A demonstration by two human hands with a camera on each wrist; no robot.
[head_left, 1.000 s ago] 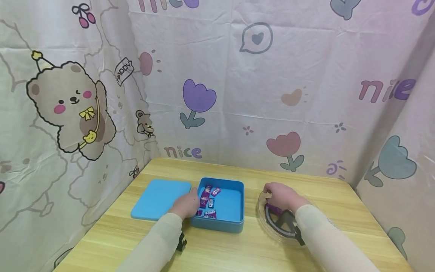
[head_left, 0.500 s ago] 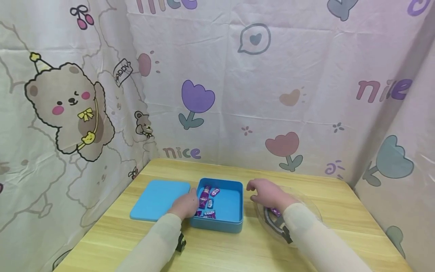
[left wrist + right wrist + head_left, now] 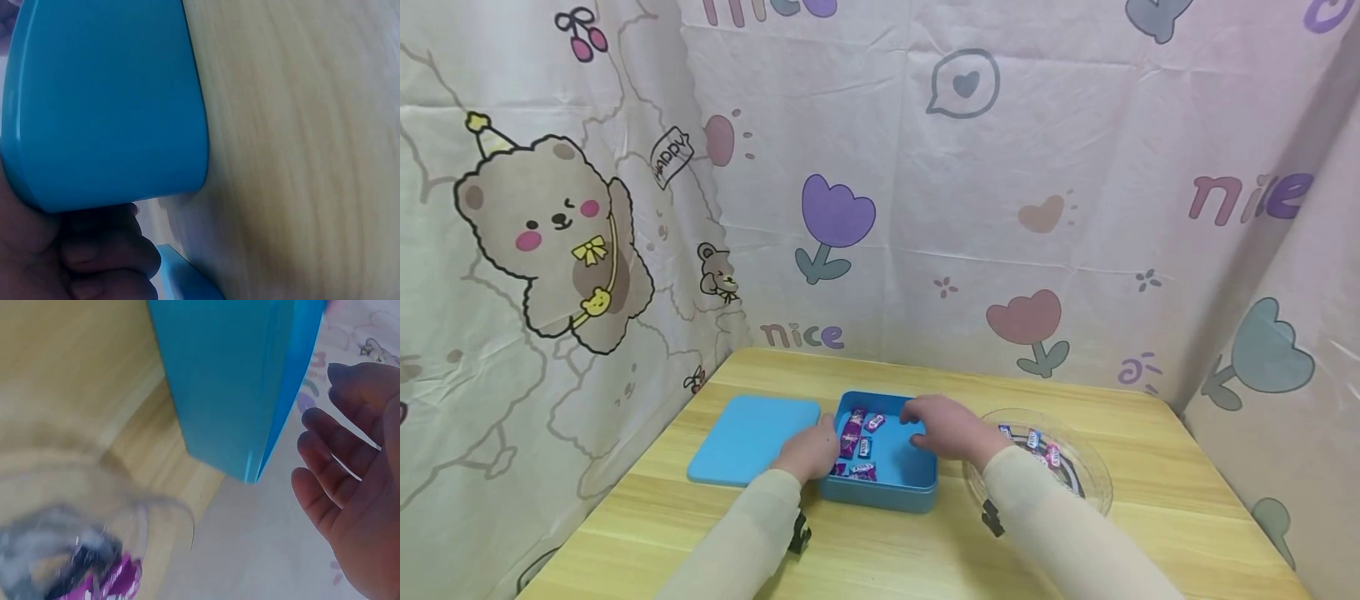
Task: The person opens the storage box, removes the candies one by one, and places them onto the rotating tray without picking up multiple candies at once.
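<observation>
A blue box (image 3: pixel 880 497) stands uncovered on the table, with several purple and blue wrapped candies (image 3: pixel 852 435) along its left side. My left hand (image 3: pixel 810 451) holds the box's left wall; in the left wrist view its folded fingers (image 3: pixel 109 259) lie against the box. Over the box's right side is my right hand (image 3: pixel 951 427). Thumb and index finger are apart, and no candy shows in the hand (image 3: pixel 356 462) in the right wrist view. A clear round bowl (image 3: pixel 1101 483) at the right holds several wrapped candies (image 3: pixel 1034 439), partly hidden by the right forearm.
A flat blue lid (image 3: pixel 752 437) lies left of the box. The wooden table (image 3: pixel 895 554) ends at a printed cloth (image 3: pixel 917 208) at the back. Each wrist carries a small black device.
My right hand has moved left from the clear bowl to above the blue box, uncovering candies in the bowl. The left hand stays at the box's left wall.
</observation>
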